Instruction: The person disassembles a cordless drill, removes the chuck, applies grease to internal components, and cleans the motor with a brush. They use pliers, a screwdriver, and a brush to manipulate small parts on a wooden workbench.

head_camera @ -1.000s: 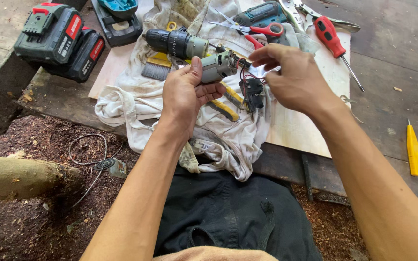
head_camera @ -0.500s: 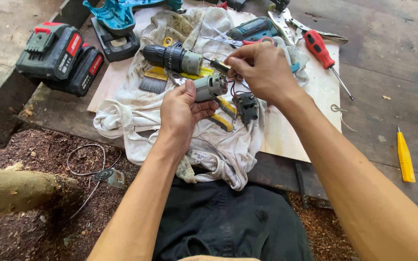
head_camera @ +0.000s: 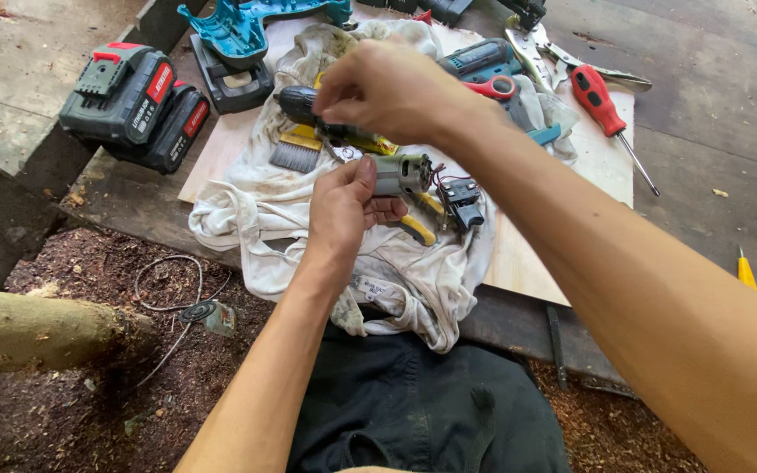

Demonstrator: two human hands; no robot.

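A person's left hand (head_camera: 343,206) gripped a small electric motor (head_camera: 400,172) above the white rag (head_camera: 396,271) on the bench, its long axis lying crosswise, while the right hand (head_camera: 387,88), fingers pinched shut, hovered just beyond it over the drill chuck (head_camera: 295,103).

red screwdriver (head_camera: 596,95), teal housing (head_camera: 237,31), white cloth (head_camera: 396,271)

A small grey motor (head_camera: 400,172) lies sideways above the white cloth (head_camera: 396,263), red and black wires trailing to a black switch block (head_camera: 464,202) resting on that cloth
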